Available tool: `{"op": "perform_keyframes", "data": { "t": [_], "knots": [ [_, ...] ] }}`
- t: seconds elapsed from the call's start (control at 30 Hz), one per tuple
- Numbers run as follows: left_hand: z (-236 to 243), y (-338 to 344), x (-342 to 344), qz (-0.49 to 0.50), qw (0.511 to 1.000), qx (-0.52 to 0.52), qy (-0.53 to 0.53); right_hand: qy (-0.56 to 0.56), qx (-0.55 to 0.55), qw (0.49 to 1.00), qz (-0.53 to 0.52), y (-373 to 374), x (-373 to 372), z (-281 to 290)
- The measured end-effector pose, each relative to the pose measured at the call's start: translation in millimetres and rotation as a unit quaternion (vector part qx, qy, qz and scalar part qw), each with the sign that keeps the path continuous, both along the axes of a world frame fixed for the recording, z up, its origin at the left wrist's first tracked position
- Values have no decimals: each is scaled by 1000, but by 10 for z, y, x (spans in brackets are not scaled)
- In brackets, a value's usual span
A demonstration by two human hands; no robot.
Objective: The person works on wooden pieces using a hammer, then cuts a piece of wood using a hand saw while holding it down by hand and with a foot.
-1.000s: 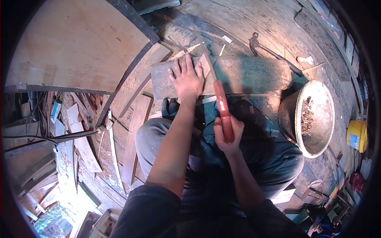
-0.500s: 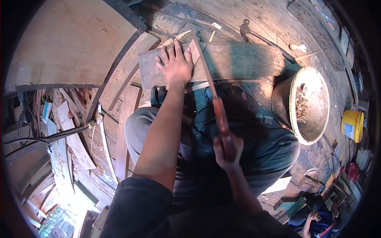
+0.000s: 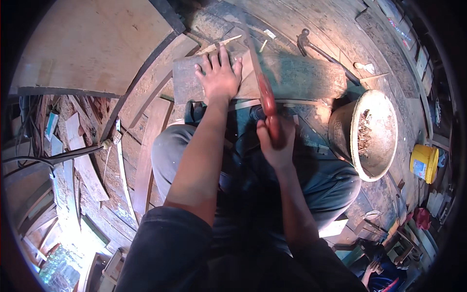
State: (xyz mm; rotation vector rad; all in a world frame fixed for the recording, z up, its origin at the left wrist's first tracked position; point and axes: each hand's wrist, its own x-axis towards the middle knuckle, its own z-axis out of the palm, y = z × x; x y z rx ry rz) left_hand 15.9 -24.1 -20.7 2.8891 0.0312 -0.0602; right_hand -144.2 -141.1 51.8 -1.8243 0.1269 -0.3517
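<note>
While L hand (image 3: 220, 83) lies on bd. (image 3: 302, 75), saw (image 3: 266, 93) alongside, in R hand (image 3: 279, 152)

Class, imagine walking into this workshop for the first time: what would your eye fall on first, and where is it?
Probably the glossy red-handled saw near the centre, gripped in the right hand, while the left hand lies spread on a weathered board. Next, to the right, comes the pale-rimmed tub holding what look like nails, with a claw hammer lying beyond the board.
</note>
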Motion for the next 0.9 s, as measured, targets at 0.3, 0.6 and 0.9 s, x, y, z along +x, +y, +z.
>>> {"op": "perform_keyframes", "data": {
  "t": [0.3, 0.6, 0.9],
  "knots": [
    [-29, 32, 34, -79, 997, 6, -23, 124, 278, 948, -95, 205, -178, -88],
    [19, 83, 16, -49, 990, -119, -57, -38, -21, 999, -15, 286, 95, -230],
    [6, 134, -294, -21, 992, -123, -24, -43, 102, 993, 26, 53, -308, -131]
  ]
}}
